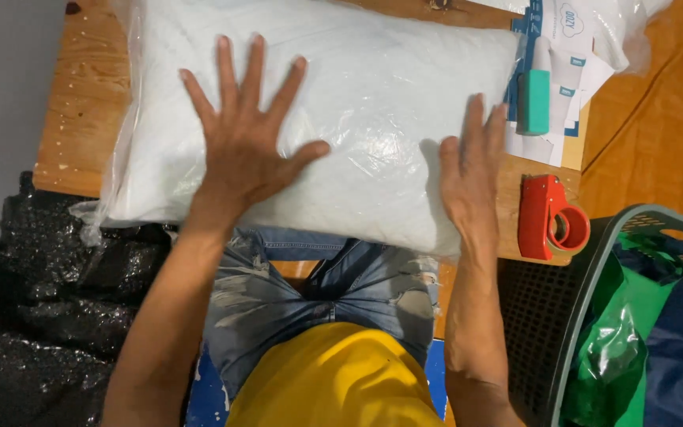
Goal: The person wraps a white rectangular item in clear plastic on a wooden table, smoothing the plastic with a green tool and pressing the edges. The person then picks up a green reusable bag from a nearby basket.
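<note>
My 2 hands press flat on the white pillow [341, 103] in its clear plastic bag on the wooden table [81, 119]: left hand [247, 146] spread wide, right hand [472, 174] open at its edge, beside the red tape dispenser [547, 217].

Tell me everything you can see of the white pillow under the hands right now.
The white pillow is plump, rectangular and sealed in a clear, glossy, wrinkled plastic bag, with loose film bunched at its left end. It lies flat, lengthwise across the wooden table, its near edge overhanging toward the person's lap. The left hand presses flat with spread fingers on its middle; the right hand lies flat near its right end.
</note>
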